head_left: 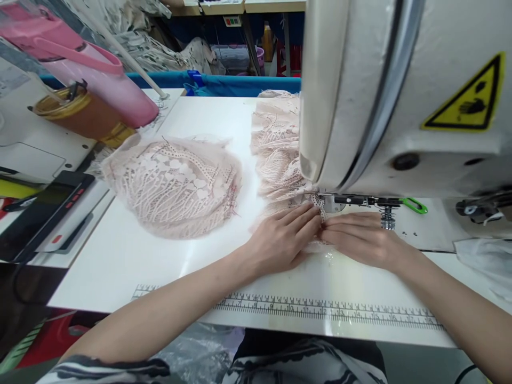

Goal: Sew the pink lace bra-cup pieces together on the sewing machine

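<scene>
Pale pink lace fabric runs in gathered folds beneath the sewing machine head. My left hand presses down on its near end beside the presser foot, fingers together on the lace. From the other side, my right hand pinches the edge of the same lace, its fingertips almost meeting those of my left hand. The needle area is partly covered by my fingers and the machine head. A second bunched piece of pink lace with dark red thread ends lies on the table to the left.
A ruler strip runs along the front edge of the white table. At left stand a pink bottle, a brown cup and a black control panel. A green clip-like piece sits at right, near white plastic.
</scene>
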Available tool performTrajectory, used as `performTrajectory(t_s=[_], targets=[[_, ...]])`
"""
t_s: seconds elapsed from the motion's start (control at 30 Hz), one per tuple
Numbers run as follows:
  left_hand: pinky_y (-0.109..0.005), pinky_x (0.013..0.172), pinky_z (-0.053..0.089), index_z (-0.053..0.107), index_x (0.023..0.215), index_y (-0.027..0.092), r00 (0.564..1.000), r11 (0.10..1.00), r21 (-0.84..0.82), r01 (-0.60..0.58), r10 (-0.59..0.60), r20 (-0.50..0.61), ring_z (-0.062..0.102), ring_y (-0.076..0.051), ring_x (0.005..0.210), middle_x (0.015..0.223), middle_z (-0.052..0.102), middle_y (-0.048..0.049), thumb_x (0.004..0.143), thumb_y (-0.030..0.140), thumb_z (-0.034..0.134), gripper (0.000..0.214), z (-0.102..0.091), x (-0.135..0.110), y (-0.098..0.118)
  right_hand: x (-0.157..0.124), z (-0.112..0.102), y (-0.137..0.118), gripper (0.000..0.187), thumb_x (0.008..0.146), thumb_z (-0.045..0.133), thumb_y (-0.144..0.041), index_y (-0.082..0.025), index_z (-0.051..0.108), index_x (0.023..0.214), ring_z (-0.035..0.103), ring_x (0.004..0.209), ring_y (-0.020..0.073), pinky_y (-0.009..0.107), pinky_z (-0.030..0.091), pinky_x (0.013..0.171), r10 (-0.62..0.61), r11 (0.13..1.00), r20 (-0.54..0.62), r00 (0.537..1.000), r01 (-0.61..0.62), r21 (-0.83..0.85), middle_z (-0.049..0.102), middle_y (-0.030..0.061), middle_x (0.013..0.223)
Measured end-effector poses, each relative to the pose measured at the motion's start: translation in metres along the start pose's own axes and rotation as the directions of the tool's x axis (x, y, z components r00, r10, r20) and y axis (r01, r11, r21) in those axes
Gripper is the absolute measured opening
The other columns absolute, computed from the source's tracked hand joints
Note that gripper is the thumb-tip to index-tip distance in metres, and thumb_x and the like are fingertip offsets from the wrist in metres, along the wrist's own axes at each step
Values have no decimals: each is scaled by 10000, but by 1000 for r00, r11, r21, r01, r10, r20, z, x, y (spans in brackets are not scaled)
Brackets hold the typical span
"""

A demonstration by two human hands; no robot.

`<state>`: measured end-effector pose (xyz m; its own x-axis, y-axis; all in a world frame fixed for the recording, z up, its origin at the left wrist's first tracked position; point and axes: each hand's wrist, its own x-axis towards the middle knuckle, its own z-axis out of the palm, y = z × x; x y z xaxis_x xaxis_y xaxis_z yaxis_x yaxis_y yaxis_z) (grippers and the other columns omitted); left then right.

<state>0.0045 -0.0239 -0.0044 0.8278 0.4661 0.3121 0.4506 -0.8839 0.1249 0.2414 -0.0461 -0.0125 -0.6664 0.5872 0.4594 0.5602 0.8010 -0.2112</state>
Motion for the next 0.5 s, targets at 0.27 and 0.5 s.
performTrajectory(t_s=[0.27, 0.5], targets=[[-409, 1031, 502, 547, 1304, 53, 999, 997, 76, -26, 27, -21, 522, -265, 1285, 1343, 574, -147, 984, 401, 411, 492, 1, 1, 0, 4, 2, -3, 253, 888, 545, -100, -268, 683, 1018, 632, 827, 120, 251, 537, 759, -13, 997, -25, 1000, 11, -75, 719, -19, 949], [-405, 1005, 523, 566, 1283, 63, 999, 995, 93, -20, 22, -29, 547, -263, 1260, 1333, 582, -144, 982, 409, 404, 487, -1, 4, 0, 9, -1, 1, 213, 910, 524, -151, -251, 670, 1030, 663, 888, 131, 255, 565, 773, -50, 997, -46, 998, 47, -67, 727, -2, 946]])
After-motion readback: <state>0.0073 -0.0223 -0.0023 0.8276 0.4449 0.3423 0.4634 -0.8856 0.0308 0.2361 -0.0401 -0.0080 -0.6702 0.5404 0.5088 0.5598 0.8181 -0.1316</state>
